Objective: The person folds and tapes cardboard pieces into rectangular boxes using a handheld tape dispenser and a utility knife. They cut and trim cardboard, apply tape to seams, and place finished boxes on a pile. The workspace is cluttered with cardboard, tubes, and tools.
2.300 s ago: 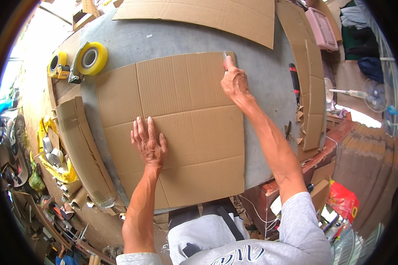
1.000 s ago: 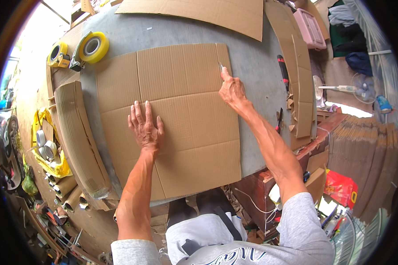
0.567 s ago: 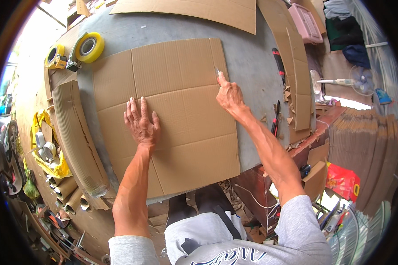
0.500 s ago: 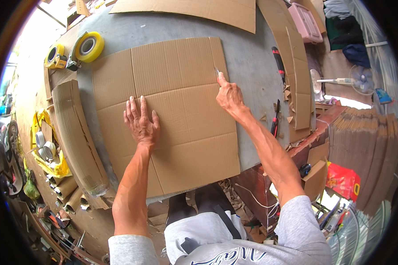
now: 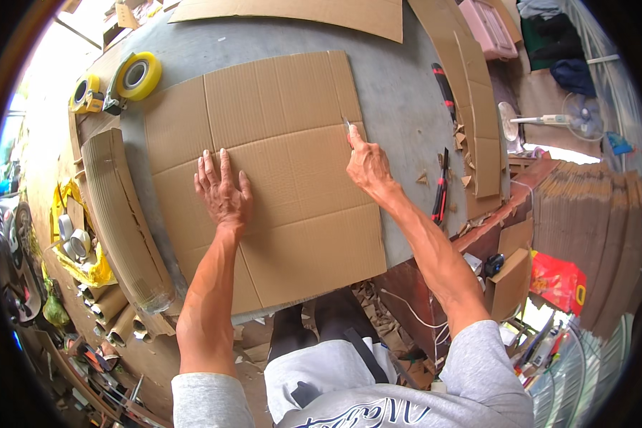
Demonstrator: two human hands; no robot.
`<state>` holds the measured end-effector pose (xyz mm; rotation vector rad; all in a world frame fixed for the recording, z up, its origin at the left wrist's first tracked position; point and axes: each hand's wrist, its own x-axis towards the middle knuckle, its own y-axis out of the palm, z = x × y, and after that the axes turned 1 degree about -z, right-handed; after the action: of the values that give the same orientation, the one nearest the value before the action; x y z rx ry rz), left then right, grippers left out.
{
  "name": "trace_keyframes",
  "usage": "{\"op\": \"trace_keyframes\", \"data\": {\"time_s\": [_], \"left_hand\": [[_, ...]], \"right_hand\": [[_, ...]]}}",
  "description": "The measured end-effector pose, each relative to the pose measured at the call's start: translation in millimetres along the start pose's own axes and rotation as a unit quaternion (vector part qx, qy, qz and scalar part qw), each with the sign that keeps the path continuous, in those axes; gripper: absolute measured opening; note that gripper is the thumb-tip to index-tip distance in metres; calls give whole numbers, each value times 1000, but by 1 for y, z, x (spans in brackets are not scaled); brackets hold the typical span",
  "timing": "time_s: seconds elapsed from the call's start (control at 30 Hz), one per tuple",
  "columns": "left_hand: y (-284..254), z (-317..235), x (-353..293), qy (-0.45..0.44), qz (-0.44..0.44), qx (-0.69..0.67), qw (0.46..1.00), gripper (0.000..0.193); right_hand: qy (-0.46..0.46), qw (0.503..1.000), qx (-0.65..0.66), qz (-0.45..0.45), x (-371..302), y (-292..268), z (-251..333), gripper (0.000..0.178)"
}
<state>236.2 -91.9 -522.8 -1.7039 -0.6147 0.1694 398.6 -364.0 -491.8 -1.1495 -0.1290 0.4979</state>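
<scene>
**Cardboard sheet held flat while a blade meets its right edge**

A grey bench (image 5: 399,107) fills most of the view. Flat on it, in front of the person, lies a large creased cardboard sheet (image 5: 278,143) with its near edge reaching the bench's front rim. More cardboard lies around it — a long piece (image 5: 299,11) across the far side, narrow strips (image 5: 471,93) along the right and a curved stack (image 5: 125,214) on the left.

The left hand (image 5: 222,191) rests palm down on the middle of the sheet, fingers spread and flat, gripping nothing. The right hand (image 5: 367,165) sits at the sheet's right edge, fingers curled tightly round a small knife (image 5: 347,127) whose thin tip pokes out above the knuckles and touches the cardboard at that edge.

At the bench's far left corner are two rolls of yellow tape (image 5: 137,75), side by side. Right of the sheet, well clear of it, lie a red-and-black tool (image 5: 444,89) and a pair of red-handled pliers (image 5: 440,192) — small cardboard scraps (image 5: 460,135) are scattered between them.
</scene>
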Motion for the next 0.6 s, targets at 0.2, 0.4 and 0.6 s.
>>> {"op": "trace_keyframes", "data": {"time_s": [0.2,0.4,0.6], "left_hand": [[0,-1,0,3,2,0,1000,61],[1,2,-1,15,3,1,1000,61],[4,3,-2,21,-2,15,1000,61]], "right_hand": [[-2,1000,6,1,-16,-2,0,63],[-1,1000,19,-7,-33,0,-3,65],[31,999,2,12,-38,-5,10,66]]}}
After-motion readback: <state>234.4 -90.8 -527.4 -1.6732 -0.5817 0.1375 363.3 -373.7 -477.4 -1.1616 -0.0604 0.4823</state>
